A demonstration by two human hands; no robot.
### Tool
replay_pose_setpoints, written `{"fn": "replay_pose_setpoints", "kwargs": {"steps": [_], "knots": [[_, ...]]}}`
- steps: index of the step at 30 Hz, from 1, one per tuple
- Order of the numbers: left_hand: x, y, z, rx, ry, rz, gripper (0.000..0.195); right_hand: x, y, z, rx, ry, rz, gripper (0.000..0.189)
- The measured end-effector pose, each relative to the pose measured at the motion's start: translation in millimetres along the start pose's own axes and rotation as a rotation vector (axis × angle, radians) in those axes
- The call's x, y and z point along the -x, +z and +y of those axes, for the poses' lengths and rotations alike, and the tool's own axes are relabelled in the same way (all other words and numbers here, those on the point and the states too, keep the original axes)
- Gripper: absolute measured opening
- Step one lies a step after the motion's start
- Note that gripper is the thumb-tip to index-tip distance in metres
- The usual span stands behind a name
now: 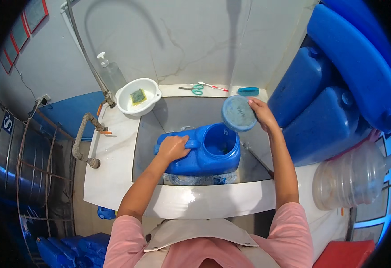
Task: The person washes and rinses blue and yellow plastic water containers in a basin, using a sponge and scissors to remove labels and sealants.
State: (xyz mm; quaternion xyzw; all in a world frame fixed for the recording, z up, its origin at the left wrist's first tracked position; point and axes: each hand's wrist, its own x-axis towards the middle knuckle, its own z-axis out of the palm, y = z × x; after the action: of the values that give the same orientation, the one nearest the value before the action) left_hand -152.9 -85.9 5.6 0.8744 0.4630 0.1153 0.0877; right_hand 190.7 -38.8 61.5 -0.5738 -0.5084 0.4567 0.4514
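Note:
A blue plastic jug [185, 164] lies in the grey sink [188, 105], its wide round mouth uncovered and facing up and right. My left hand [173, 148] is closed around the jug's handle. A round blue lid [239, 113] with a worn greyish top and dark writing is pinched at its right edge by my right hand [264, 113], just above and right of the jug's mouth. Something small and greenish shows inside the jug. Clear, crumpled-looking plastic lies beneath it. A dark-handled tool [260, 162] leans in the sink's right side, its far end partly hidden.
Behind the sink lie green-handled scissors [197, 89], a toothbrush [212, 86] and a teal brush [248, 91]. At left are a white basin [123, 97] holding a sponge, a pump bottle [113, 73] and pipes [78, 144]. Large blue containers [319, 127] and a clear water jug [346, 177] crowd the right.

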Motion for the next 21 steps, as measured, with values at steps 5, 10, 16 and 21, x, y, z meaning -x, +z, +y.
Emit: {"fn": "replay_pose_setpoints", "kwargs": {"steps": [5,10,16,21], "knots": [[-23.3,-7.4,23.0,0.017,0.000,-0.039,0.025,35.9,41.3,31.2,0.761,-0.273,0.008,0.044],[-30.2,-11.9,28.3,0.039,0.016,-0.100,0.024,80.8,71.0,-20.1,1.262,-0.715,-0.238,0.060],[-43.6,-13.1,21.6,0.060,0.086,-0.114,0.025,79.8,71.4,-27.4,1.392,-0.831,-0.473,0.070],[-42.0,-11.5,6.1,0.022,0.119,-0.120,0.024,72.2,80.6,-29.5,1.379,-0.820,-0.510,0.071]]}}
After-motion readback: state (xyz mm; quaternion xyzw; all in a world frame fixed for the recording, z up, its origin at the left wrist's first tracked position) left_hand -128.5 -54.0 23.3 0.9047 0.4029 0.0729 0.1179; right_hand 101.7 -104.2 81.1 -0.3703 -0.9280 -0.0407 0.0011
